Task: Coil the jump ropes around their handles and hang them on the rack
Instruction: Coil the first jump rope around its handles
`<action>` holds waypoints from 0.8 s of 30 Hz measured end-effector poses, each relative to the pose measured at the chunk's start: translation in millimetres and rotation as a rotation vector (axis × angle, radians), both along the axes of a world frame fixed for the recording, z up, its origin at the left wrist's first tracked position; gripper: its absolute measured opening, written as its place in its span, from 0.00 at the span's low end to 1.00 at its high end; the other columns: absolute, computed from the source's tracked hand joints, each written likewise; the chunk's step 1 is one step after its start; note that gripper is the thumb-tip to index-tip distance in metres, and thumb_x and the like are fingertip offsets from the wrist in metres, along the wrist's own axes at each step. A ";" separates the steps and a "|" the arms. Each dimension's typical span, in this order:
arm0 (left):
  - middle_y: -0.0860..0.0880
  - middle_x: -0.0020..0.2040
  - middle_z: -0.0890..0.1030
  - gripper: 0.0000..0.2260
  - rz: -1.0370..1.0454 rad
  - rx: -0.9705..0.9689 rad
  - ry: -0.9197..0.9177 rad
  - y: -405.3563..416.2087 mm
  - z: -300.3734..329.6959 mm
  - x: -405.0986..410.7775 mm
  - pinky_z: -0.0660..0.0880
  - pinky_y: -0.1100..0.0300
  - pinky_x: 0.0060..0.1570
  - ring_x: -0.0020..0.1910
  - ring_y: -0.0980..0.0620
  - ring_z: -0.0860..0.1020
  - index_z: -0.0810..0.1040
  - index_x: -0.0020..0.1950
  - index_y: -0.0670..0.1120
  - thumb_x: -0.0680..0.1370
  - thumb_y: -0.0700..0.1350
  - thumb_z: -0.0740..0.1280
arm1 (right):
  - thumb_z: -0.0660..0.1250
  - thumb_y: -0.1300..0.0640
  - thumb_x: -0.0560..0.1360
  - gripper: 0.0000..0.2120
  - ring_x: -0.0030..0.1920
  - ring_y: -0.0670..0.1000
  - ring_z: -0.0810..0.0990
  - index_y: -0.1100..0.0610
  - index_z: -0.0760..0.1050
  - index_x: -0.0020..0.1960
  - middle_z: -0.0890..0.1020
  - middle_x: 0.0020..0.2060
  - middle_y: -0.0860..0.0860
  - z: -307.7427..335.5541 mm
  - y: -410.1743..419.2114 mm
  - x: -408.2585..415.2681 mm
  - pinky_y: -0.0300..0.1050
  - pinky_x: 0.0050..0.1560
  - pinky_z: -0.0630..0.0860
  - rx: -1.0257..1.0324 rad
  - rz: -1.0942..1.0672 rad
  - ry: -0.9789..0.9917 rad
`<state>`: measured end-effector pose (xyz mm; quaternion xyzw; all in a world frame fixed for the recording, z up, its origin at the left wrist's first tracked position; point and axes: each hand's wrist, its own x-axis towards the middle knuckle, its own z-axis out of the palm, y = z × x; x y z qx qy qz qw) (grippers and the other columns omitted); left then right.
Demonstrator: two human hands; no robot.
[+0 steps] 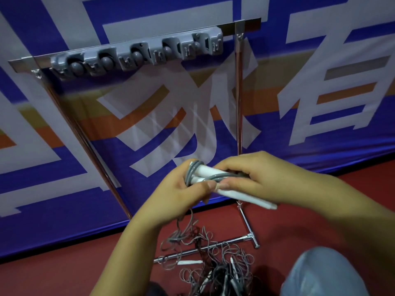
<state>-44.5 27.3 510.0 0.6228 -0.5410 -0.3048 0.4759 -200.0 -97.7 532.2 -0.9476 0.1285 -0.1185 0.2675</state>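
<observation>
While a denim-clad knee (320, 272) fills the lower right corner, a tangled pile of jump ropes (213, 268) lies on the red floor (64, 274) just left of it, grey cords looped over one another with several white handles poking out, 1 of them lying loose at the pile's left edge. A chrome base bar (205, 248) of the stand runs under the tangle and ends in a T-joint to the right.

Above the pile, both hands hold 1 rope's 2 white handles (241, 194) side by side, with grey cord (194, 169) wound round their upper ends and a strand trailing down to the heap. On the left hand (181, 191) the fingers are curled about the wrapped end, thumb pressed on top. On the right hand (256, 178) the fingers are bent over the handles from above, thumb tip meeting the left thumb; the bare lower ends of the handles stick out beneath it.

Beyond the hands, 2 chrome uprights rise with open space between them, against a blue banner (320, 60) with large pale characters. At the top, the grey rack (136, 54) on its metal rail carries a row of clips and hooks, none holding a rope.
</observation>
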 end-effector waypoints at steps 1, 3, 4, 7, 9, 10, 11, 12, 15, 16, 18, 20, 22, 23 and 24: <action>0.52 0.30 0.77 0.10 -0.009 0.014 -0.012 -0.1 1.4 1.6 0.67 0.58 0.29 0.29 0.53 0.70 0.74 0.47 0.46 0.71 0.49 0.71 | 0.60 0.38 0.73 0.18 0.44 0.43 0.79 0.45 0.77 0.56 0.82 0.43 0.47 -2.7 1.2 0.1 0.44 0.46 0.75 0.025 -0.007 -0.017; 0.53 0.31 0.76 0.09 0.001 0.022 -0.001 -1.0 2.2 2.5 0.67 0.64 0.30 0.28 0.56 0.70 0.75 0.49 0.46 0.74 0.46 0.72 | 0.63 0.42 0.74 0.13 0.45 0.41 0.80 0.40 0.77 0.56 0.83 0.44 0.46 -9.9 3.8 -0.2 0.42 0.48 0.76 0.155 -0.040 -0.106; 0.54 0.32 0.76 0.08 0.008 0.022 0.018 -2.3 1.5 2.3 0.67 0.67 0.30 0.28 0.59 0.70 0.75 0.50 0.45 0.74 0.44 0.71 | 0.64 0.42 0.73 0.12 0.47 0.39 0.81 0.37 0.76 0.56 0.84 0.45 0.44 -13.6 5.1 -0.2 0.40 0.49 0.76 0.251 -0.063 -0.173; 0.55 0.33 0.75 0.09 0.018 0.017 0.051 -4.7 -1.8 -0.7 0.68 0.71 0.30 0.28 0.63 0.71 0.75 0.53 0.44 0.75 0.41 0.70 | 0.67 0.49 0.73 0.14 0.51 0.36 0.80 0.33 0.74 0.55 0.84 0.49 0.40 -26.6 7.6 0.1 0.38 0.57 0.75 0.423 -0.094 -0.286; 0.56 0.34 0.76 0.09 0.012 -0.008 0.050 -3.2 -4.2 -0.4 0.71 0.68 0.33 0.32 0.62 0.74 0.75 0.52 0.45 0.75 0.42 0.72 | 0.67 0.47 0.72 0.14 0.52 0.43 0.82 0.31 0.75 0.54 0.85 0.49 0.46 -31.5 9.1 -1.1 0.46 0.59 0.77 0.501 -0.076 -0.268; 0.55 0.36 0.76 0.10 -0.007 -0.022 0.029 -2.1 -6.4 1.1 0.73 0.64 0.36 0.35 0.59 0.75 0.75 0.51 0.46 0.73 0.44 0.72 | 0.67 0.45 0.71 0.14 0.50 0.48 0.83 0.31 0.74 0.55 0.84 0.48 0.51 -32.0 9.1 -2.6 0.51 0.58 0.77 0.558 -0.043 -0.225; 0.53 0.37 0.77 0.11 -0.034 -0.025 0.001 -1.0 -7.8 2.3 0.75 0.57 0.39 0.38 0.56 0.76 0.75 0.50 0.46 0.71 0.46 0.73 | 0.66 0.43 0.70 0.17 0.49 0.52 0.84 0.32 0.73 0.58 0.84 0.47 0.54 -31.4 8.1 -4.7 0.54 0.56 0.78 0.615 0.003 -0.163; 0.53 0.38 0.76 0.12 -0.060 -0.024 -0.016 0.1 -8.6 2.7 0.76 0.53 0.41 0.38 0.54 0.76 0.74 0.49 0.47 0.70 0.47 0.72 | 0.65 0.43 0.70 0.19 0.47 0.54 0.84 0.34 0.70 0.61 0.84 0.46 0.55 -30.1 6.8 -7.1 0.56 0.53 0.79 0.665 0.052 -0.087; 0.52 0.37 0.76 0.11 -0.086 -0.018 -0.016 0.2 -9.9 3.6 0.76 0.51 0.40 0.38 0.52 0.75 0.74 0.48 0.50 0.68 0.50 0.71 | 0.62 0.45 0.73 0.21 0.46 0.55 0.85 0.42 0.64 0.65 0.84 0.44 0.54 -27.0 2.9 -10.0 0.51 0.46 0.81 0.774 0.150 0.042; 0.51 0.38 0.76 0.11 -0.087 -0.019 -0.022 -1.1 -10.1 4.3 0.76 0.49 0.40 0.38 0.52 0.75 0.74 0.47 0.50 0.68 0.50 0.71 | 0.62 0.45 0.73 0.21 0.47 0.54 0.85 0.45 0.65 0.64 0.85 0.45 0.53 -27.1 2.7 -9.2 0.51 0.47 0.81 0.799 0.147 0.049; 0.50 0.38 0.76 0.12 -0.106 -0.025 -0.064 -3.8 -9.3 5.1 0.75 0.50 0.39 0.38 0.52 0.75 0.73 0.48 0.50 0.69 0.50 0.71 | 0.62 0.45 0.72 0.20 0.50 0.53 0.84 0.51 0.70 0.61 0.84 0.48 0.52 -31.9 2.5 -6.7 0.55 0.52 0.80 0.829 0.120 0.057; 0.51 0.38 0.76 0.14 -0.124 -0.021 -0.102 -6.0 -8.3 5.3 0.74 0.55 0.37 0.37 0.54 0.75 0.72 0.49 0.47 0.70 0.50 0.71 | 0.62 0.43 0.71 0.22 0.52 0.53 0.84 0.55 0.72 0.59 0.83 0.51 0.55 -37.2 0.6 -5.9 0.57 0.56 0.79 0.816 0.096 0.090; 0.53 0.37 0.76 0.13 -0.135 -0.013 -0.102 -7.0 -7.6 5.9 0.73 0.60 0.36 0.36 0.57 0.75 0.72 0.50 0.45 0.70 0.48 0.71 | 0.63 0.40 0.71 0.27 0.54 0.59 0.82 0.59 0.72 0.61 0.82 0.54 0.59 -40.2 -1.3 -5.8 0.62 0.55 0.78 0.860 0.114 0.131; 0.52 0.36 0.76 0.13 -0.140 -0.012 -0.102 -7.0 -6.8 6.1 0.73 0.60 0.35 0.35 0.56 0.75 0.72 0.50 0.44 0.70 0.47 0.71 | 0.63 0.39 0.71 0.29 0.55 0.61 0.82 0.59 0.71 0.62 0.82 0.54 0.61 -39.9 -2.0 -5.6 0.62 0.53 0.78 0.891 0.123 0.151; 0.52 0.36 0.76 0.14 -0.145 -0.011 -0.115 -7.2 -5.7 6.4 0.73 0.58 0.35 0.35 0.56 0.75 0.72 0.50 0.44 0.70 0.47 0.72 | 0.63 0.39 0.71 0.29 0.54 0.61 0.82 0.60 0.71 0.62 0.82 0.54 0.61 -38.3 -2.5 -5.5 0.59 0.50 0.80 0.910 0.132 0.163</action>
